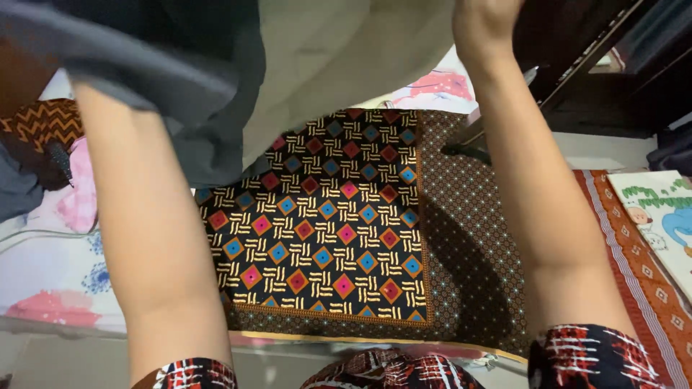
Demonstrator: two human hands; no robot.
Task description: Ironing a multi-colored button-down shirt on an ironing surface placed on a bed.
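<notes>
Both arms raised toward twelve o'clock, the right hand (484, 25) is clenched on the pale cloth (339, 54) lifted above the patterned fabric (339, 230), apparently to open it; left hand's grip cannot be told

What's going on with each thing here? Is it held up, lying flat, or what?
Grey-and-cream garment: lifted up, hanging, held by both hands.
Right hand: raised, gripping the garment's edge.
Left hand: hidden under the cloth.
Patterned diamond cloth: spread flat.
Floral sheet: lying flat beneath.
Cartoon-print cloth: lying flat at the right.
</notes>
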